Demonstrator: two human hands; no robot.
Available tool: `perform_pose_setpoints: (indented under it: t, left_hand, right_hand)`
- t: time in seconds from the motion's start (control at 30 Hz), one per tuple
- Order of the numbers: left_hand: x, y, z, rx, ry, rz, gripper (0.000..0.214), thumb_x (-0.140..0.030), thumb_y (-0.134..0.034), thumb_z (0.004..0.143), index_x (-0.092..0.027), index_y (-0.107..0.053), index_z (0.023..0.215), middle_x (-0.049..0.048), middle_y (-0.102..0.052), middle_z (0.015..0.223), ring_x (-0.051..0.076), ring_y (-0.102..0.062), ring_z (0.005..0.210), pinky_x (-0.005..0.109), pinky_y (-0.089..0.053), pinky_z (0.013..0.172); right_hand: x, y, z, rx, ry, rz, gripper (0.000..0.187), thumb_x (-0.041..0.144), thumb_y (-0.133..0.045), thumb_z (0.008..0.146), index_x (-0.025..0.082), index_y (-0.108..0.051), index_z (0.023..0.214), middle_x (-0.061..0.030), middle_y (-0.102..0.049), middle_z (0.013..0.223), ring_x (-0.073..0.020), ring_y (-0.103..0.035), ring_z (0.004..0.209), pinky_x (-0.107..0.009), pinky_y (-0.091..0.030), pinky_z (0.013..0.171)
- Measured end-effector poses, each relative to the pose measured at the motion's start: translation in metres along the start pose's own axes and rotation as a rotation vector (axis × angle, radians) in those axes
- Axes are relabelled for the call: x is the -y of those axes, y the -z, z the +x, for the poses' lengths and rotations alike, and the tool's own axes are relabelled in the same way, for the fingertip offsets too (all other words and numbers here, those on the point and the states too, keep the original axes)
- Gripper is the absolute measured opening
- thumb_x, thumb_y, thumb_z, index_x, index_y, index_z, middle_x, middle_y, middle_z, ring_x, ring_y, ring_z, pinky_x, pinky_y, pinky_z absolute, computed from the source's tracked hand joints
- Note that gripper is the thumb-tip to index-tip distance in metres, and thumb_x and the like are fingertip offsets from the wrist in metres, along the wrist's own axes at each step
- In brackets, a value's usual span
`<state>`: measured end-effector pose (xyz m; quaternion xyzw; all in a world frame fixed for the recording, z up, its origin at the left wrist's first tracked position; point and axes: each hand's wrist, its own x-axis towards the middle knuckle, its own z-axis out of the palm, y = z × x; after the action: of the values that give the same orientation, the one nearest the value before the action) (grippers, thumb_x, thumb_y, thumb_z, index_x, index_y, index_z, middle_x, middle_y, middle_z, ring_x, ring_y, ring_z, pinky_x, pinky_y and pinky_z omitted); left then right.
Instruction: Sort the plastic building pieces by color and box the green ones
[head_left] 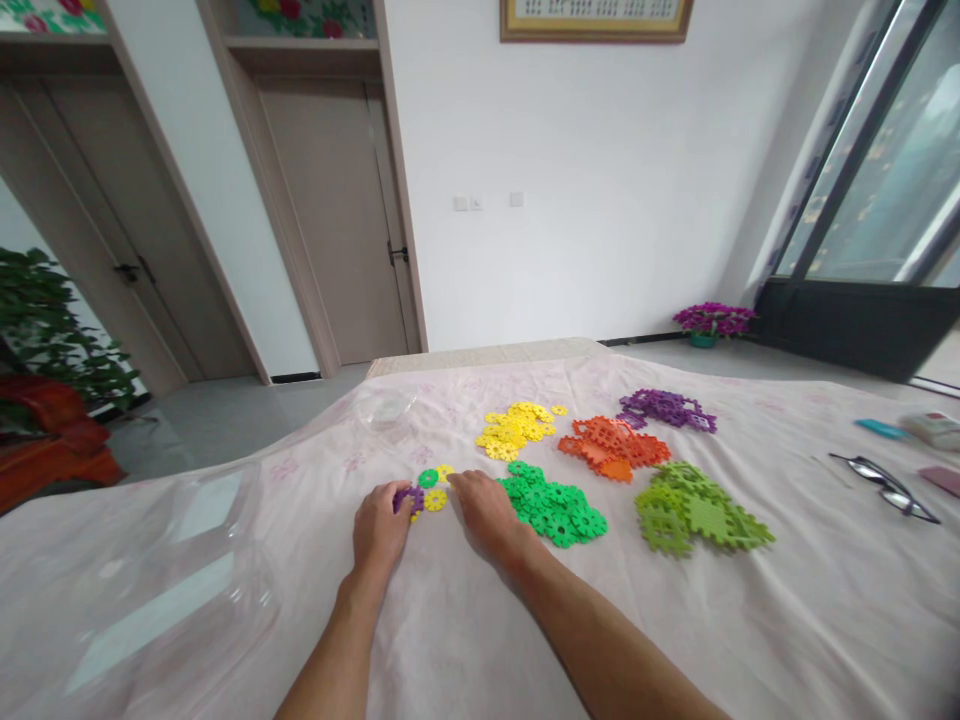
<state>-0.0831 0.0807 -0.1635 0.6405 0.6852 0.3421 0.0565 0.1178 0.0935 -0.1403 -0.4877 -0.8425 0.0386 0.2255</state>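
My left hand (pixel 381 528) is closed on a purple interlocking piece (pixel 409 496), its fingers curled at the piece's left side. My right hand (pixel 484 508) has its fingers bent together, the tips touching a yellow snowflake disc (pixel 445 472). Between the hands lie a green snowflake disc (pixel 428 478) and another yellow disc (pixel 435 499), close beside the purple piece. A bit of yellow peeks out under the left fingertips, mostly hidden. Just right of my right hand is a heap of green snowflake discs (pixel 559 510).
Farther back lie heaps of yellow discs (pixel 517 428), orange pieces (pixel 615 446) and purple pieces (pixel 667 409). Lime-green pieces (pixel 705 515) sit to the right, with glasses (pixel 889 485) beyond. Clear plastic containers (pixel 251 590) stand at left on the pink cloth (pixel 442 620).
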Motion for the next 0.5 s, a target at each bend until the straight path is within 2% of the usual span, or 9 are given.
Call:
perform_pose_setpoints:
  t: [0.13, 0.2, 0.3, 0.4, 0.5]
  left_hand:
    - [0.003, -0.002, 0.001, -0.019, 0.018, -0.01, 0.027, -0.022, -0.051, 0.085, -0.022, -0.069, 0.105, 0.0064, -0.071, 0.11, 0.021, -0.063, 0.103, 0.032, -0.045, 0.092]
    - [0.003, -0.001, 0.001, -0.036, 0.03, 0.002, 0.027, -0.023, -0.05, 0.086, -0.022, -0.07, 0.105, 0.0065, -0.071, 0.11, 0.021, -0.063, 0.103, 0.032, -0.045, 0.092]
    - [-0.002, 0.003, 0.0, -0.05, 0.046, 0.035, 0.028, -0.029, -0.052, 0.087, -0.022, -0.069, 0.107, 0.0077, -0.071, 0.11, 0.022, -0.064, 0.102, 0.032, -0.045, 0.091]
    - [-0.009, 0.008, -0.002, -0.026, 0.023, 0.071, 0.034, -0.04, -0.058, 0.084, -0.023, -0.069, 0.111, 0.0082, -0.071, 0.109, 0.024, -0.064, 0.103, 0.034, -0.044, 0.091]
    - [-0.011, 0.01, -0.003, 0.03, -0.053, 0.072, 0.04, -0.04, -0.067, 0.078, -0.023, -0.068, 0.114, 0.0077, -0.07, 0.112, 0.025, -0.062, 0.105, 0.035, -0.043, 0.094]
  right_hand:
    - [-0.026, -0.008, 0.007, -0.127, -0.156, 0.182, 0.035, 0.012, -0.045, 0.09, 0.02, -0.068, 0.115, -0.0104, -0.072, 0.106, -0.0219, -0.066, 0.098, -0.031, -0.049, 0.087]
    - [-0.038, -0.013, 0.012, -0.26, -0.249, 0.299, 0.037, 0.012, -0.043, 0.088, 0.019, -0.067, 0.116, -0.0103, -0.071, 0.111, -0.023, -0.065, 0.104, -0.035, -0.049, 0.093]
    - [-0.05, -0.018, 0.017, -0.475, -0.332, 0.39, 0.048, 0.01, -0.042, 0.085, 0.017, -0.058, 0.13, -0.0119, -0.064, 0.124, -0.0244, -0.057, 0.119, -0.043, -0.043, 0.104]
    - [-0.052, -0.022, 0.015, -0.564, -0.228, 0.383, 0.059, 0.007, -0.043, 0.082, 0.019, -0.048, 0.14, -0.0128, -0.054, 0.137, -0.0236, -0.045, 0.132, -0.049, -0.035, 0.112]
    - [-0.045, -0.023, 0.009, -0.516, -0.093, 0.339, 0.059, 0.005, -0.043, 0.081, 0.021, -0.05, 0.137, -0.0129, -0.048, 0.143, -0.0239, -0.041, 0.135, -0.051, -0.036, 0.112]
